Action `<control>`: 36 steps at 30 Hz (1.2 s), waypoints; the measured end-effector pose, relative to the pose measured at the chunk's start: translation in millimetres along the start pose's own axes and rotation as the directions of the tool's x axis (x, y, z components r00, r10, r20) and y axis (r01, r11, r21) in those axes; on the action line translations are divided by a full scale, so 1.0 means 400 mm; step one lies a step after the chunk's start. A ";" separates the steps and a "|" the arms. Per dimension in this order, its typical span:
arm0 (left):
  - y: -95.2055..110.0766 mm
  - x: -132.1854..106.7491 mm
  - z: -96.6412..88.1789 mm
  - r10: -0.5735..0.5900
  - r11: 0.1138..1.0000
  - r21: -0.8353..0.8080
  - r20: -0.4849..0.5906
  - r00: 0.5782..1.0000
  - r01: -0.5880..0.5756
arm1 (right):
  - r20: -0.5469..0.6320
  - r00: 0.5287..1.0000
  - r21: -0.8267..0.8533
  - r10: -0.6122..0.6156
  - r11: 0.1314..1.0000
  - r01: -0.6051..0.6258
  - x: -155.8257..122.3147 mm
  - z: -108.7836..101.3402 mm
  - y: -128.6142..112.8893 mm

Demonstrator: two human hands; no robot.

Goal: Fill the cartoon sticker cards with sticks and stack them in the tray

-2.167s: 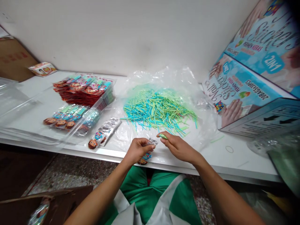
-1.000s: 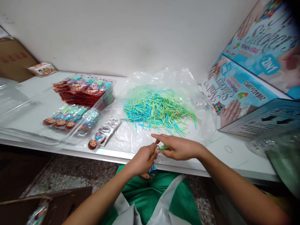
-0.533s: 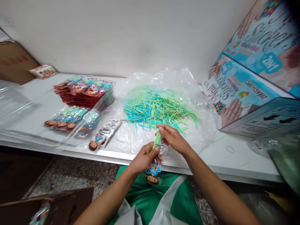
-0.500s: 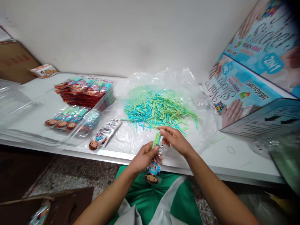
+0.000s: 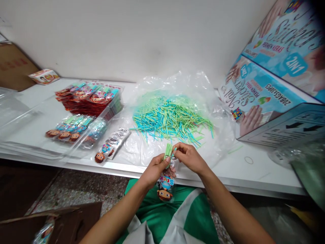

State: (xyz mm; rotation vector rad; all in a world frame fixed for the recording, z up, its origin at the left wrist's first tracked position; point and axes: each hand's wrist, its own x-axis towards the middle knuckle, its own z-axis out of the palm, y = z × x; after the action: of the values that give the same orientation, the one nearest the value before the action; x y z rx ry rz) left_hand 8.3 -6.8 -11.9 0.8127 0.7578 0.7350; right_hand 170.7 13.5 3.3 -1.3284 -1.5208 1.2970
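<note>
One small clear plastic packet with a cartoon face printed at its bottom (image 5: 165,185) is in my grip, hanging just over the front edge of the white tabletop (image 5: 254,169), above my lap. A thin pale green stick (image 5: 168,151) stands partly in its open mouth, the upper end poking out, so by my reckoning this packet is only half seen to. Off to the left a tall stack of red-edged packets (image 5: 88,98) and a shorter row of the same packets (image 5: 73,130) lie inside clear wrapping, with a few flat packets (image 5: 111,144) loose beside them. A big heap of blue and green sticks (image 5: 170,118) lies spread on a crinkled clear plastic sheet (image 5: 177,84), so plenty looks left. Printed blue cardboard boxes (image 5: 261,98) stand at the right.

My left hand (image 5: 154,167) comes in from below, wrist low, its fingers (image 5: 166,159) closed around the packet's neck with the thumb pressing the stick against it. My right hand (image 5: 189,156) reaches across from the right, its fingers (image 5: 177,149) pinched shut at the packet's mouth, just beside the stick's top; whether they nip the stick or the plastic edge I cannot tell.
</note>
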 end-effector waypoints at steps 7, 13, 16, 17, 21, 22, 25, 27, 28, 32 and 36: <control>-0.007 0.002 -0.003 -0.030 1.000 0.010 -0.001 1.000 0.030 | -0.018 1.000 0.056 0.007 0.998 -0.006 -0.014 0.004 -0.005; -0.007 -0.003 -0.003 -0.024 0.999 0.034 0.028 0.999 0.023 | -0.024 0.999 -0.001 -0.046 0.999 0.046 -0.013 0.006 -0.017; -0.006 -0.004 -0.002 -0.032 0.999 0.023 0.050 0.998 0.031 | -0.039 0.998 -0.036 -0.057 0.998 0.055 -0.011 0.007 -0.009; -0.006 -0.005 -0.001 -0.033 0.999 0.011 0.057 0.998 0.033 | -0.049 0.997 -0.039 -0.056 0.998 0.054 -0.011 0.007 -0.007; -0.006 -0.005 0.000 -0.042 0.999 -0.029 0.052 0.998 0.043 | -0.059 0.998 0.037 -0.017 0.999 0.019 -0.014 0.008 -0.009; -0.007 -0.005 0.000 -0.044 0.999 -0.029 0.047 0.998 0.046 | -0.051 0.999 0.059 -0.005 0.998 0.008 -0.015 0.008 -0.011; -0.010 -0.004 -0.003 -0.047 0.999 -0.013 0.045 0.998 0.047 | -0.026 1.000 0.072 0.003 0.997 -0.001 -0.018 0.008 -0.015; -0.011 -0.003 -0.003 -0.050 0.999 -0.002 0.053 0.997 0.050 | -0.022 1.000 0.051 -0.012 0.999 0.013 -0.018 0.007 -0.016; -0.010 -0.002 -0.003 -0.052 0.999 -0.001 0.057 0.997 0.052 | -0.021 1.000 0.042 -0.021 0.999 0.021 -0.018 0.006 -0.016; -0.008 -0.002 0.000 -0.070 0.997 -0.012 0.069 0.995 0.071 | -0.006 0.999 0.035 -0.037 0.999 0.038 -0.018 0.003 -0.018; -0.008 -0.003 0.001 -0.068 0.997 -0.032 0.070 0.995 0.071 | -0.042 0.997 -0.061 -0.065 0.996 0.063 -0.020 0.002 -0.019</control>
State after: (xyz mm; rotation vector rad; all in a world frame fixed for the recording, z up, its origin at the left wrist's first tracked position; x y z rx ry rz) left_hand 8.9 -9.4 -13.8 0.7727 0.7064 0.6531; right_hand 169.8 5.8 11.2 -1.3260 -1.5697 1.1837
